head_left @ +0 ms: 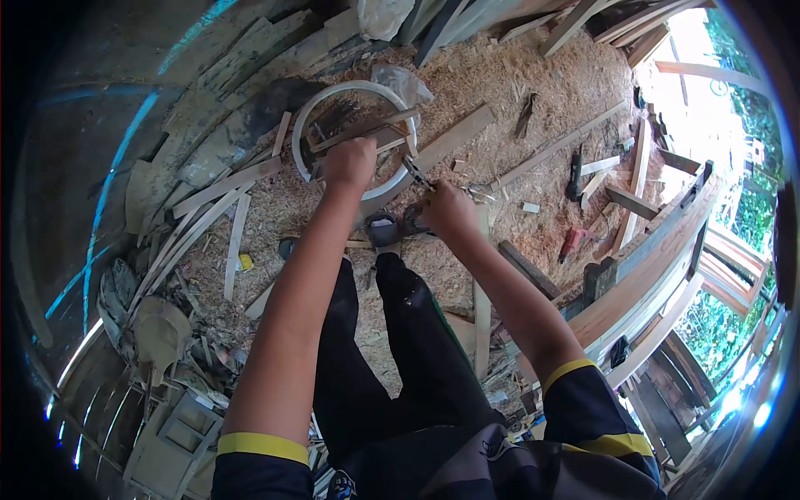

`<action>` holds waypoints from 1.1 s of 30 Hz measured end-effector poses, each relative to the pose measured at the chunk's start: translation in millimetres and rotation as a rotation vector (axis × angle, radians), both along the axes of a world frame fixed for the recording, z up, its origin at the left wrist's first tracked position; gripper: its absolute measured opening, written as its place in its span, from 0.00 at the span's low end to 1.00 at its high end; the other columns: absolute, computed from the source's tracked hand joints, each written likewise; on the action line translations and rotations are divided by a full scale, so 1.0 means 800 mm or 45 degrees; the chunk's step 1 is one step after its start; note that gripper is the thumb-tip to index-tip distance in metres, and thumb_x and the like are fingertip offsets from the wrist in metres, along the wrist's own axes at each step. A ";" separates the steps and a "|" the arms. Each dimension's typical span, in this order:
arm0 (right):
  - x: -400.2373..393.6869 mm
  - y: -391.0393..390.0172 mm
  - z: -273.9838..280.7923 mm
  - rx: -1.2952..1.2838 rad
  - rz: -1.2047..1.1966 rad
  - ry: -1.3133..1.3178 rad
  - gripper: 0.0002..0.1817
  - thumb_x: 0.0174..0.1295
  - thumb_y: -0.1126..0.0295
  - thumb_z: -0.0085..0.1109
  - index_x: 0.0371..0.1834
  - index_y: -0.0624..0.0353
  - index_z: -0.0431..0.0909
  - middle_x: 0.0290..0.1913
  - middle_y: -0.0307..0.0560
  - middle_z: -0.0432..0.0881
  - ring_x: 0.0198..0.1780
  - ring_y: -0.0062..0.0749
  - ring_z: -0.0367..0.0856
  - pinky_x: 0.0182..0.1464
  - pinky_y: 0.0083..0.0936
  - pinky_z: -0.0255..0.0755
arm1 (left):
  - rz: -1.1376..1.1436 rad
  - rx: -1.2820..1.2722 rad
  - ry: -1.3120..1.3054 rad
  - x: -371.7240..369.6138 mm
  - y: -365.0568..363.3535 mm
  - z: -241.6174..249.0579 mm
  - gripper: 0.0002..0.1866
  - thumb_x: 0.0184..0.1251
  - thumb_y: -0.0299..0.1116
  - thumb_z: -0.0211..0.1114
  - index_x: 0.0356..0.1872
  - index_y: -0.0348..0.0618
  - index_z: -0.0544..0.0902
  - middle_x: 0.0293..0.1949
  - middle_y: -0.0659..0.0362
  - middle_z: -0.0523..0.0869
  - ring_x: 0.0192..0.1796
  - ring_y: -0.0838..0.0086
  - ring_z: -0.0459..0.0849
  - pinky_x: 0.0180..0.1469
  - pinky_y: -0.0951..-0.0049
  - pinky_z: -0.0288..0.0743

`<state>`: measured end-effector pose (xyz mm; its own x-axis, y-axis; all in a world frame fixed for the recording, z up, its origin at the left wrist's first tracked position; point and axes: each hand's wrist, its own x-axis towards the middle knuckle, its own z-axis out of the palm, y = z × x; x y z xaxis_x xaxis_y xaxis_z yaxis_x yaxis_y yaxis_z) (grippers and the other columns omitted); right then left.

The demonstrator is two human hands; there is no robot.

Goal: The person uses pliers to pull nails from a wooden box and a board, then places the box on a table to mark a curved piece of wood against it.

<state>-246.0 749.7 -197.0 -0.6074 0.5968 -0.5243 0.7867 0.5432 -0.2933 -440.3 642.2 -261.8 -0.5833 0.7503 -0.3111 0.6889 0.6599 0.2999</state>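
Note:
Near the top middle, a round pale ring (pixel 303 137) has strips of wood across its opening. My left hand (pixel 351 162) is closed in a fist over the ring's middle, at a wooden strip (pixel 363 127); its fingertips are hidden. At the ring's right side, my right hand (pixel 451 208) is wrapped round the handles of a metal plier-like tool (pixel 416 172). The tool's head points up and left, close to the ring's edge. My feet stand just below the ring.
Wood shavings (pixel 467 75) cover the ground. A board (pixel 457 136) lies right of the ring, with a long thin strip (pixel 562 143) beyond. A red power tool (pixel 574 242) lies at right, near a large wooden frame (pixel 658 250). Planks and scrap lie at left.

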 end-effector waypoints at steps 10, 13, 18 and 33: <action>0.036 -0.022 -0.009 -3.150 -1.601 0.566 0.12 0.80 0.64 0.58 0.35 0.48 0.70 0.26 0.29 0.57 0.22 0.18 0.53 0.24 0.24 0.48 | -0.152 -0.013 0.060 0.016 -0.010 0.005 0.07 0.72 0.31 0.61 0.39 0.50 0.88 0.37 0.51 0.94 0.41 0.53 0.95 0.43 0.53 0.90; 0.025 -0.058 -0.005 -3.423 -1.680 0.892 0.10 0.80 0.65 0.57 0.39 0.50 0.70 0.26 0.29 0.57 0.22 0.18 0.53 0.24 0.23 0.49 | -0.179 0.033 0.082 0.013 -0.011 0.007 0.06 0.71 0.30 0.62 0.40 0.50 0.88 0.37 0.51 0.94 0.41 0.53 0.95 0.42 0.52 0.89; 0.035 -0.027 -0.003 -2.462 -1.406 0.262 0.13 0.78 0.65 0.59 0.32 0.52 0.73 0.21 0.30 0.61 0.20 0.20 0.60 0.23 0.24 0.55 | -0.200 0.052 0.081 0.008 -0.019 -0.004 0.08 0.76 0.36 0.62 0.42 0.52 0.89 0.35 0.52 0.93 0.38 0.51 0.94 0.40 0.48 0.87; 0.156 -0.080 0.114 -2.280 -1.120 0.423 0.11 0.72 0.71 0.68 0.35 0.50 0.74 0.21 0.35 0.69 0.19 0.21 0.66 0.22 0.26 0.58 | 0.166 -0.052 0.055 -0.118 0.000 -0.020 0.29 0.71 0.62 0.69 0.36 0.40 0.91 0.34 0.43 0.92 0.39 0.45 0.92 0.42 0.47 0.85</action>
